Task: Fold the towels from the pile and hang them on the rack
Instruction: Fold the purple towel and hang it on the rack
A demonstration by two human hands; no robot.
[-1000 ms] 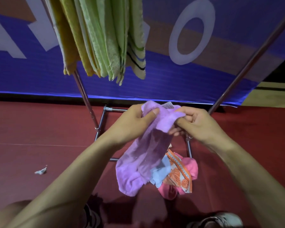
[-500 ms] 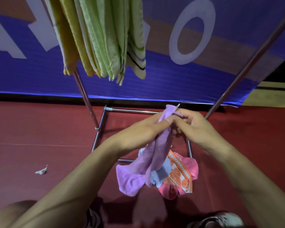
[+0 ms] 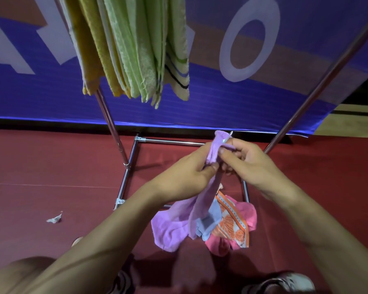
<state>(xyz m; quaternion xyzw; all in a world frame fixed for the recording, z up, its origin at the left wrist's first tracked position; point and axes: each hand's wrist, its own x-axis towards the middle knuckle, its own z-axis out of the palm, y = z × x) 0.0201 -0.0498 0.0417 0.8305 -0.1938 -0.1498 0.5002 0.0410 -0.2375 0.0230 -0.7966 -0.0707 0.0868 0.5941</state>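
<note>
Dim, warm indoor light leaves the red floor (image 3: 40, 166) murky, with soft shadows pooling at the bottom edge. Wide-angle distortion bends the rack poles (image 3: 319, 85); the nearest forearms blur slightly.

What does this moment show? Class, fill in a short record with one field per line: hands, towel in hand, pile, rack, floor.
hands: left hand and right hand both pinch the towel's top edge
towel in hand: purple towel, hanging down bunched
pile: pink towel, orange patterned cloth, blue cloth on the floor
rack: metal rack; yellow and green towels hung
floor: red floor, paper scrap
</note>
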